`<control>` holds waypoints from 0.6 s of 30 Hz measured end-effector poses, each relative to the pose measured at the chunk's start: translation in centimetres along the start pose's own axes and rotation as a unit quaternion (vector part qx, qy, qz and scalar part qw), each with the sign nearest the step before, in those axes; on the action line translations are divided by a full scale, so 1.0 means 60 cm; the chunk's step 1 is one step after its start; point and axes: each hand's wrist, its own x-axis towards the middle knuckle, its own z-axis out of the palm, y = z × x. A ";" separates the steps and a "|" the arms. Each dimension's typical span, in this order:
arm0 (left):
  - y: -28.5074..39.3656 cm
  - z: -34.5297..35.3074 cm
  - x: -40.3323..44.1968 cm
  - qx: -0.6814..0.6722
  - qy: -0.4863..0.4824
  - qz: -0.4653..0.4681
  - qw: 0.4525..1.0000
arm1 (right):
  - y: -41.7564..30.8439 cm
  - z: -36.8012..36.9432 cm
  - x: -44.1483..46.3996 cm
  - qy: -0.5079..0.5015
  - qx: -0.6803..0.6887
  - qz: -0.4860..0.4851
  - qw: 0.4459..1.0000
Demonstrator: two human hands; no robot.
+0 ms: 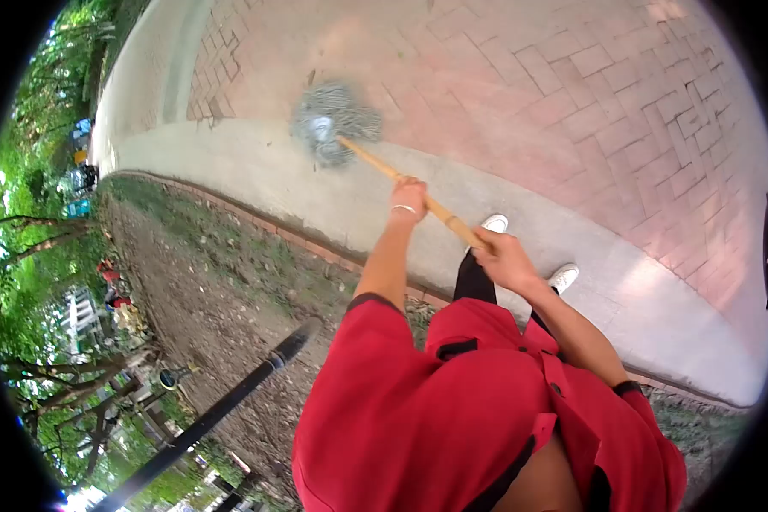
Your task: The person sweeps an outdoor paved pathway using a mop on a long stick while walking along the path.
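A broom with a bamboo handle (373, 156) slants across the path in front of me. My left hand (410, 198) is closed round the middle of the handle, with a thin white band on its wrist. Nearer my body, my right hand (505, 260) grips the handle's upper end. At the far end the grey bristle head (347, 111) spreads over the paving and looks smeared by motion. Something whitish shows where the handle meets the bristles; I cannot make out what it is.
Red brick paving (589, 94) borders a pale concrete strip (230, 162), where my white shoes (563, 277) stand. A low brick curb (316, 249) edges the soil bed (222, 290). A dark post (230, 397) rises from the bed at lower left, with trees beyond.
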 end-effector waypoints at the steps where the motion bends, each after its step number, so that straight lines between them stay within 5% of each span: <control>1: -0.025 -0.023 -0.001 0.003 0.068 0.001 0.998 | -0.021 0.013 0.017 0.009 -0.001 -0.021 1.000; 5: 0.012 -0.066 -0.013 -0.085 0.043 0.057 0.994 | -0.063 -0.097 -0.072 -0.057 -0.006 0.037 0.998; 10: 0.297 -0.087 -0.058 -0.297 0.039 0.148 0.942 | -0.119 -0.312 -0.296 -0.029 -0.009 0.257 0.966; 12: 0.419 -0.118 -0.072 -0.281 -0.021 0.255 0.925 | -0.149 -0.367 -0.382 0.050 -0.024 0.315 0.947; 13: 0.479 -0.090 -0.086 -0.328 -0.032 0.230 0.916 | -0.180 -0.388 -0.410 0.077 -0.034 0.363 0.928; 16: 0.551 -0.076 -0.090 -0.326 -0.091 0.243 0.909 | -0.189 -0.391 -0.467 0.184 -0.011 0.344 0.921; 18: 0.540 -0.041 -0.087 -0.335 -0.062 0.241 0.909 | -0.162 -0.355 -0.424 0.152 -0.050 0.315 0.935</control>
